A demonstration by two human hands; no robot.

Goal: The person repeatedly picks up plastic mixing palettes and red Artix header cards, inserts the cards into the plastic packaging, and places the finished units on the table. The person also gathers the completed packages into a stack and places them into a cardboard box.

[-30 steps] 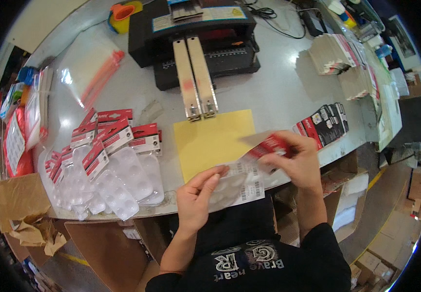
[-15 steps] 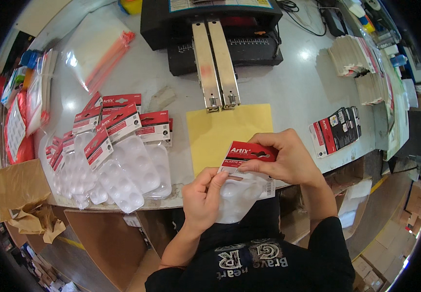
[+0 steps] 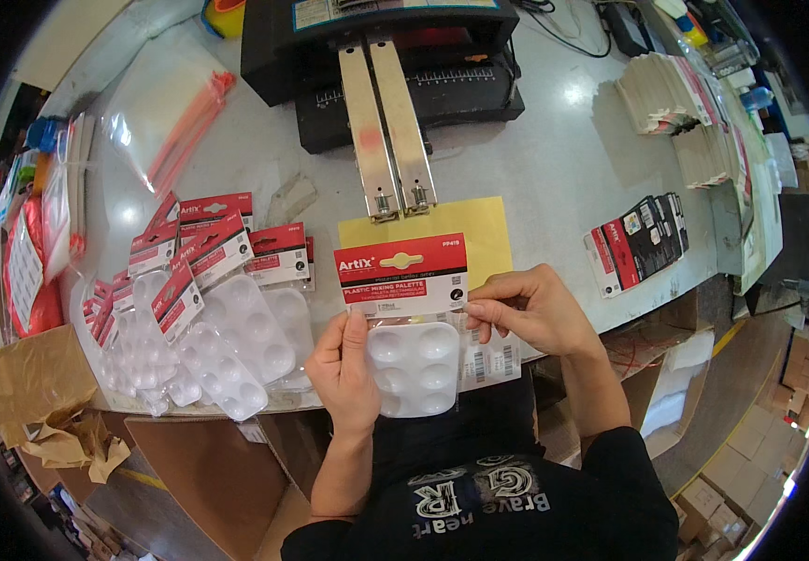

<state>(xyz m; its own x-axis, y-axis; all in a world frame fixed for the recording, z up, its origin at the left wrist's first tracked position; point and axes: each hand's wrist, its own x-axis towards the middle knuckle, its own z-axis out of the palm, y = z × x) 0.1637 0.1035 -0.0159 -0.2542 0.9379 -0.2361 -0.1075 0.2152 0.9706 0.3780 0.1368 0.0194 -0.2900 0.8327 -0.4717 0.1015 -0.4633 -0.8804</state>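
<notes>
A white plastic mixing palette [image 3: 414,371] with round wells hangs in a clear bag beneath a folded red, black and white header card [image 3: 402,273]. My left hand [image 3: 346,369] grips this pack by its left side, the thumb lying over the card's lower left. At the card's lower right corner, my right hand [image 3: 526,309] is closed, thumb and fingers pinched at the edge. Behind the pack, a white sheet of barcode labels [image 3: 493,363] shows on the right. Yellow paper [image 3: 479,224] lies under the card, below the stapling machine's metal arms [image 3: 387,140].
Carded palette packs [image 3: 227,318] are heaped at left, beside clear bags [image 3: 157,112] with red edges. A black machine [image 3: 409,103] stands at the back. Loose header cards [image 3: 638,243] lie at right, near stacked cards [image 3: 666,98]. Brown paper [image 3: 35,379] hangs over the left table edge.
The pack has turned to lie flat and upright between my hands, with card and palette facing up. My right hand has moved from the card's top to its lower right corner.
</notes>
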